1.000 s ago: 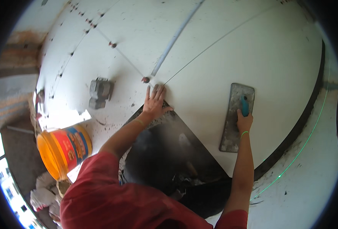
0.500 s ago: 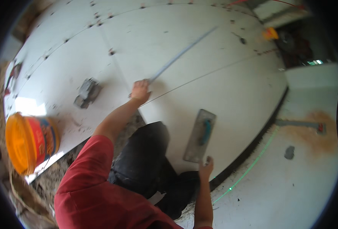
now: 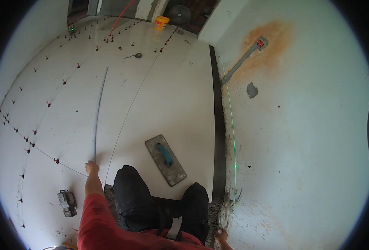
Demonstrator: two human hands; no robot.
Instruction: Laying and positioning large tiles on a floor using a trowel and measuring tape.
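Note:
My left hand (image 3: 92, 167) is closed on the near end of a long, thin metal straightedge (image 3: 99, 108), which lies along the pale floor tiles (image 3: 147, 98). To the right, in front of my knees, a rectangular grey float (image 3: 175, 174) with a blue handle rests flat on a tile; neither hand touches it. My right hand (image 3: 221, 236) is low beside the wall, over the rough gap at the tile edge. Its fingers are partly hidden, so I cannot tell whether it holds anything. Left of my left arm, a laser level (image 3: 67, 202) stands on the tiles.
Several red-topped tile levelling clips (image 3: 57, 161) stick up along the joints. A dark strip (image 3: 219, 125) runs between tiles and the right wall (image 3: 292, 137), with a green laser line on it. A yellow bucket (image 3: 161, 24) stands far off near a fan (image 3: 179, 15).
My view has swung to the right and toward the far doorway. My left hand stays at the straightedge's end. My right hand has moved from beside the float to low by the wall.

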